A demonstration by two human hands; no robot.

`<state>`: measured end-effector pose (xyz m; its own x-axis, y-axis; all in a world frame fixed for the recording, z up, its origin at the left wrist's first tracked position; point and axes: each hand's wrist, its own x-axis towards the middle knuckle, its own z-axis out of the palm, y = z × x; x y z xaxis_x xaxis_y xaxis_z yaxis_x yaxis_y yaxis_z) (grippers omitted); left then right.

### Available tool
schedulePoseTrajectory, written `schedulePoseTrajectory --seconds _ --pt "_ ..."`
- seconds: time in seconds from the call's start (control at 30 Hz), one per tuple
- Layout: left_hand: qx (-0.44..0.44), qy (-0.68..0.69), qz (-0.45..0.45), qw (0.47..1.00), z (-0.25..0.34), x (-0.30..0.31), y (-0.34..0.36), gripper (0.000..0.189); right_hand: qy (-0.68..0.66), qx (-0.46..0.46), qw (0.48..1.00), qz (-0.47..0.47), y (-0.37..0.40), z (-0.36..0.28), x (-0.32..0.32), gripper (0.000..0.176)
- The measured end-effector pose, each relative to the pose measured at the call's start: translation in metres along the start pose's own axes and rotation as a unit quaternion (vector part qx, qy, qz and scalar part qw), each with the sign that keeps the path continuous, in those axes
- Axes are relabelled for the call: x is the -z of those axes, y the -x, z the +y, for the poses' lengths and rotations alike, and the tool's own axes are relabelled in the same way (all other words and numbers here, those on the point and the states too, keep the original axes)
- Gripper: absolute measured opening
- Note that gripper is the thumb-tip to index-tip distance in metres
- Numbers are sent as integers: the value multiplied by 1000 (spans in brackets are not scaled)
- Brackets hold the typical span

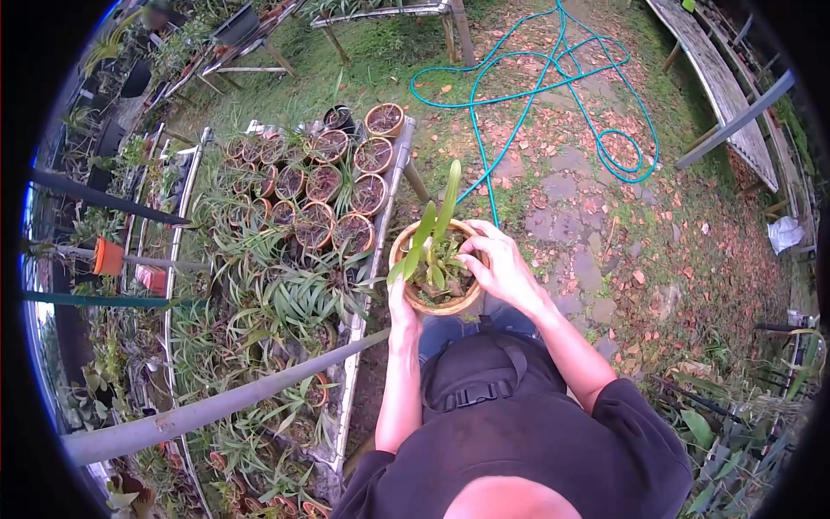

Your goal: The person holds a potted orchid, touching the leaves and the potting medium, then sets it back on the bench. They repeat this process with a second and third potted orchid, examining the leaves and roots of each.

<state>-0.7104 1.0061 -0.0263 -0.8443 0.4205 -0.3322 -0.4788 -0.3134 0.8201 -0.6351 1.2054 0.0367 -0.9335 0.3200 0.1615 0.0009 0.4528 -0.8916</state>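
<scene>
Holding clay orchid pot (450,304) out front, just beside desk (393,186) crowded with potted plants (316,221). Cupping its side with left hand (399,303), clamping right hand (504,268) over rim, fingers gripping clay. Judging it rigid, brittle, fairly heavy; favouring wall and rim, sparing floppy leaves (449,199).

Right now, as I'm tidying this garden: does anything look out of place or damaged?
The teal hose sprawls in loose loops across the leaf-strewn path, not coiled. The clay pot between the left hand and right hand looks whole, its plant upright.
</scene>
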Motion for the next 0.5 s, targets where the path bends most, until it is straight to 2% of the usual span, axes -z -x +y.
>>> schedulePoseTrajectory --seconds 0.03,0.17,0.27,0.3,0.4,0.43,0.5 --pt "-4 2 15 1000 3 -12 -5 63 -3 26 1000 -4 -9 4 9 15" --pt "-5 34 8 999 18 -40 -34 67 -73 -3 995 -61 -44 14 48 17" --pt "-13 66 44 997 33 -55 -57 59 50 -43 998 13 -71 14 78 17" --pt "-12 84 37 996 36 -56 -66 58 182 26 980 79 -78 15 82 17" --pt "-43 32 14 998 28 -42 -105 68 184 86 975 94 -116 11 81 19" --pt "-48 21 19 998 18 -32 -125 68 153 98 983 39 -129 14 79 25" --pt "-59 8 -11 998 9 -17 -162 67 150 146 978 0 -159 22 69 28"
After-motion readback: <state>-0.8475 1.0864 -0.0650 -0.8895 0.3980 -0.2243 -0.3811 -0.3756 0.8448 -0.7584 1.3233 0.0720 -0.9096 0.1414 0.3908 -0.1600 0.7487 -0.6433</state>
